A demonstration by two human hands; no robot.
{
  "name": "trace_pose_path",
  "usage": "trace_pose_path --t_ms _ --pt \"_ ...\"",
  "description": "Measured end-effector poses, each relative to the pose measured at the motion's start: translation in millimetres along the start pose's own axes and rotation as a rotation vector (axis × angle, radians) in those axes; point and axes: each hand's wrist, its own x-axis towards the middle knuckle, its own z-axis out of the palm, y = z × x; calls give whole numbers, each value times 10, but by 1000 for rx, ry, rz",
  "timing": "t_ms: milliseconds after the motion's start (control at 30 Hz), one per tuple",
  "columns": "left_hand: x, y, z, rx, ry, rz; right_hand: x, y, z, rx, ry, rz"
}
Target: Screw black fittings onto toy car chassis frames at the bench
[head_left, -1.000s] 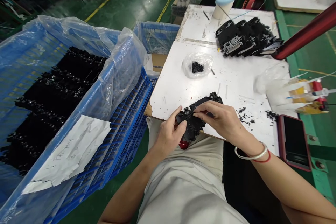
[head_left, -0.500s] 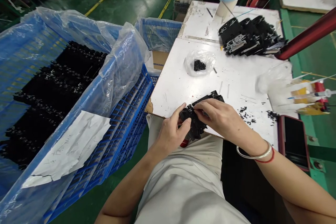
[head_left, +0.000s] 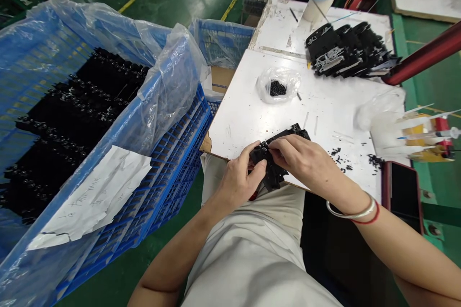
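Note:
A black plastic part (head_left: 274, 176) with an uneven outline lies over the near edge of the white table (head_left: 237, 110). My left hand (head_left: 244, 172) grips its left end between thumb and fingers. Over its upper side, my right hand (head_left: 297, 156) is closed in a pinch at the part; whatever sits between those fingertips is hidden. Beyond the hands, a clear plastic bag (head_left: 264, 88) holds small black pieces (head_left: 277, 88). More small black bits (head_left: 336, 153) are scattered right of my right hand.
At left stands a blue crate (head_left: 169, 168) lined with plastic, holding rows of black parts (head_left: 72, 120). Black assemblies (head_left: 345, 50) and a lidded cup (head_left: 320, 2) occupy the table's far side. Syringes (head_left: 437, 133), a phone (head_left: 401, 196) and a red pole (head_left: 425, 60) are at right.
The view has shifted slightly, so most things sit a little differently in the picture. Both hands stay at the black part, the right fingertips still pinched against it.

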Motion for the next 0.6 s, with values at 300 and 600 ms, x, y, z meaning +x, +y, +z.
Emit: trace_pose_path --t_ms 300,600 --pt "-11 15 -5 32 1 -15 -12 -19 0 -40 23 -41" --pt "134 -17 -138 -251 -100 -101 -63 -88 87 -57 -2 -84"
